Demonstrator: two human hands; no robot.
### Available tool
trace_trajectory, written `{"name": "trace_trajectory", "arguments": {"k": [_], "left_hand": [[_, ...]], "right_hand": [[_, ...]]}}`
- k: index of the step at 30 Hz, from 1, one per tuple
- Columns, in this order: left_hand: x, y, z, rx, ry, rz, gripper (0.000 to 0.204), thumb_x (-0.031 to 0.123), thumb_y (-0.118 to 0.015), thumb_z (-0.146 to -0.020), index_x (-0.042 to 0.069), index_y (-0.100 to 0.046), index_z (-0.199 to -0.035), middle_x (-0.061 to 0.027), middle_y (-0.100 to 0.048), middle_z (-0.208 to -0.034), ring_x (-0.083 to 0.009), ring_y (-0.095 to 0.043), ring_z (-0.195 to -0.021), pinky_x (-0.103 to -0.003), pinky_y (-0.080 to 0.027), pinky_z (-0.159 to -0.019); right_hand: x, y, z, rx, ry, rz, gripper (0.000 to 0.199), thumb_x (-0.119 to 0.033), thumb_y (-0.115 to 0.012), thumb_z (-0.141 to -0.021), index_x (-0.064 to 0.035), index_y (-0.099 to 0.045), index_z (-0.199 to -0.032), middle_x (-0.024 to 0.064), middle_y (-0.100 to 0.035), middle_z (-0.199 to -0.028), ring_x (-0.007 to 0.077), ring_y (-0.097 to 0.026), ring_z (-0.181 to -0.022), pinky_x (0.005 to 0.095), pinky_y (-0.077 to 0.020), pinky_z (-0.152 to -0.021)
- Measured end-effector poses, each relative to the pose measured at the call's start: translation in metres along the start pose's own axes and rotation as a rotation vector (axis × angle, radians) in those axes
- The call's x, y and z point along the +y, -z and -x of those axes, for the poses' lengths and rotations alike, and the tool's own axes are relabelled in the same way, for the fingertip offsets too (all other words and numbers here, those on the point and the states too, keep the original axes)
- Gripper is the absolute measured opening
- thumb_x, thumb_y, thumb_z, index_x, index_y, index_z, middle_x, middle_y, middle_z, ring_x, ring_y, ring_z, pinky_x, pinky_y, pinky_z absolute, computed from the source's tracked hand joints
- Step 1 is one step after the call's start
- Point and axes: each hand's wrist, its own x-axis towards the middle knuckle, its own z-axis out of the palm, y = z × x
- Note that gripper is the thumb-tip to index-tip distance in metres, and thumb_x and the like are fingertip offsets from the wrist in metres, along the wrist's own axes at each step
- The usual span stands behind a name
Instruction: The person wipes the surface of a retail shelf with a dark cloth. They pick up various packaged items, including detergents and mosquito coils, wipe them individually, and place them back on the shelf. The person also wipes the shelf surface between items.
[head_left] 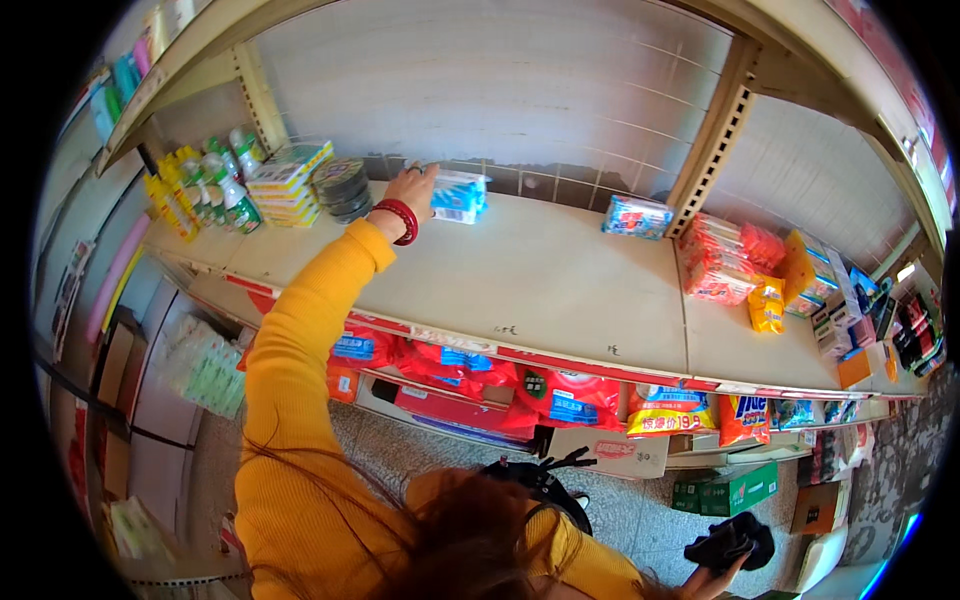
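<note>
Left hand (408,194), grip unclear, handles a blue pack (461,201) near the shelf (540,255)'s back edge; right hand (712,582) clutches a black bundle (730,543). Any shift likely needs steadiness.

I see the left arm (300,345) stretched well forward from the body, the left hand (409,192) past its wrist (384,226) with its back turned upward and fingers reaching ahead. The right arm (595,566) hangs lower, out to the side, the right hand (714,583) curled in a grip.
</note>
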Motion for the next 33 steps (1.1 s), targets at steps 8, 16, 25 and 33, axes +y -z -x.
{"name": "trace_trajectory", "arguments": {"k": [8,16,25,33], "left_hand": [[-0.025,-0.011,0.029,-0.017,0.082,0.042,0.045,0.010,-0.071,-0.067,0.003,-0.052,-0.107,-0.0229,-0.050,-0.108,-0.0360,-0.056,-0.093,-0.040,-0.047,-0.080],[0.034,0.093,0.106,0.120,0.007,0.240,0.030,0.014,-0.074,-0.060,0.011,-0.061,-0.088,-0.0142,-0.057,-0.091,-0.0316,-0.058,-0.079,-0.039,-0.048,-0.066],[0.060,0.140,0.219,0.209,-0.022,0.443,0.033,0.009,-0.070,-0.060,0.003,-0.059,-0.091,-0.0139,-0.059,-0.076,-0.0321,-0.060,-0.069,-0.038,-0.047,-0.058],[0.049,0.117,0.281,0.231,0.349,0.761,0.032,0.005,-0.074,-0.062,-0.001,-0.062,-0.091,-0.0102,-0.062,-0.078,-0.0152,-0.059,-0.067,-0.027,-0.047,-0.059]], "right_hand": [[0.053,-0.124,-0.036,-0.424,-0.119,-0.195,0.041,-0.023,-0.046,-0.090,-0.0005,-0.043,-0.124,0.0168,-0.048,-0.124,0.0310,-0.047,-0.112,0.0474,-0.0335,-0.099],[0.157,-0.295,0.014,-0.641,0.303,0.768,0.031,0.003,-0.046,-0.079,-0.0008,-0.053,-0.110,0.0126,-0.054,-0.109,0.0271,-0.055,-0.096,0.0373,-0.0441,-0.085],[0.230,-0.412,0.083,-1.289,0.966,1.086,0.044,-0.011,-0.058,-0.067,-0.0151,-0.052,-0.110,0.0115,-0.044,-0.116,0.0343,-0.041,-0.111,0.0462,-0.0405,-0.086],[0.242,-0.408,0.084,-1.426,0.596,0.714,0.051,0.006,-0.062,-0.064,-0.0056,-0.050,-0.112,0.0159,-0.042,-0.121,0.0354,-0.042,-0.113,0.0385,-0.0388,-0.092]]}}
